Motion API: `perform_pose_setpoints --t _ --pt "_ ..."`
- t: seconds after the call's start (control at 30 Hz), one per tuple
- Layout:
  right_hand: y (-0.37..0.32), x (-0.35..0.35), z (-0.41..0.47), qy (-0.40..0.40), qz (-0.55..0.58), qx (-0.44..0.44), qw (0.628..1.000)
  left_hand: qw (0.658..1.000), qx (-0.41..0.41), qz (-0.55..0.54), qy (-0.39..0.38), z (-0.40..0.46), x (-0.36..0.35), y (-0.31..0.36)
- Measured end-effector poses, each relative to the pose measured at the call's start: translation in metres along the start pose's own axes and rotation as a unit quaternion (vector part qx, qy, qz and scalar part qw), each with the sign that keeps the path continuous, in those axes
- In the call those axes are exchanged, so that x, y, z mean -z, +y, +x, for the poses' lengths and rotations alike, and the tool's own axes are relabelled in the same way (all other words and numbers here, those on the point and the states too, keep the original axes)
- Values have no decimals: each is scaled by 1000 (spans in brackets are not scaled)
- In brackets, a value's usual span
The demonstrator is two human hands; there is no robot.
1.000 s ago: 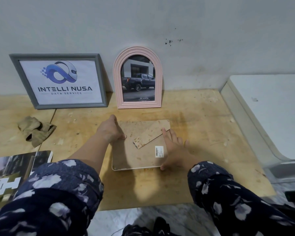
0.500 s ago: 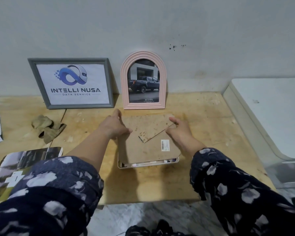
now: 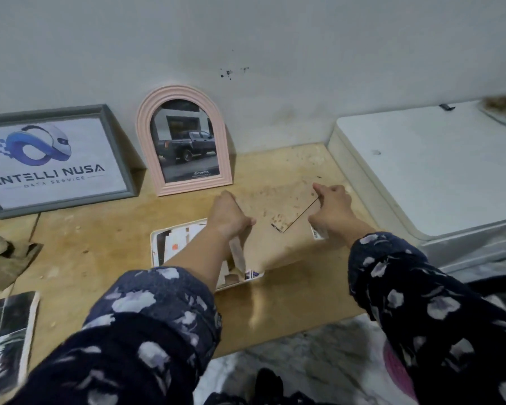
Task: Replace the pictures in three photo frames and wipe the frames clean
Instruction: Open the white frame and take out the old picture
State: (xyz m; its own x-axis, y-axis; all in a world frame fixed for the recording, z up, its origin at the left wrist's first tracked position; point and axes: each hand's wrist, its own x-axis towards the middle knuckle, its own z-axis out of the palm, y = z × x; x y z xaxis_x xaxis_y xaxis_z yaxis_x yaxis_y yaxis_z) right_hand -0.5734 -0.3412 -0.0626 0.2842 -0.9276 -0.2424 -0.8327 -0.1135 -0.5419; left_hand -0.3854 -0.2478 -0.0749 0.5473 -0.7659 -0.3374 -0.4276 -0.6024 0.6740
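Both hands hold the brown backing board (image 3: 278, 244) of the third frame, lifted above the wooden table (image 3: 105, 238) and shifted to the right of the frame. The left hand (image 3: 228, 219) grips the board's left edge with curled fingers, and the right hand (image 3: 330, 206) pinches its far right corner (the folding stand on the board's back shows as a thin dark line). Under the board lies the white frame (image 3: 155, 247), face down, with the old picture (image 3: 176, 244) showing inside it. Against the wall stand the grey frame (image 3: 114, 147) with a logo print and just beside it the pink arched frame (image 3: 184, 92) with a truck photo. A crumpled cloth (image 3: 3, 258) lies at the left, and printed photos (image 3: 9, 331) near the table's front edge.
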Motion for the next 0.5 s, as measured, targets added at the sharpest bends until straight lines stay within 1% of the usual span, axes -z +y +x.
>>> perform_pose_setpoints --t 0.1,0.23,0.33,0.43,0.5 --pt "34 8 6 -7 -31 -27 999 998 -32 34 -37 3 -29 17" --pt "61 2 15 -21 -47 -39 998 991 -34 108 -71 6 -60 26" --pt "71 -4 19 -50 -59 -53 996 981 -24 185 -51 9 -75 26" --pt "79 -8 19 -64 -104 -42 992 958 -36 283 -38 13 -81 22" --pt "80 -11 20 -67 -127 -41 989 946 -46 317 -37 15 -82 18"
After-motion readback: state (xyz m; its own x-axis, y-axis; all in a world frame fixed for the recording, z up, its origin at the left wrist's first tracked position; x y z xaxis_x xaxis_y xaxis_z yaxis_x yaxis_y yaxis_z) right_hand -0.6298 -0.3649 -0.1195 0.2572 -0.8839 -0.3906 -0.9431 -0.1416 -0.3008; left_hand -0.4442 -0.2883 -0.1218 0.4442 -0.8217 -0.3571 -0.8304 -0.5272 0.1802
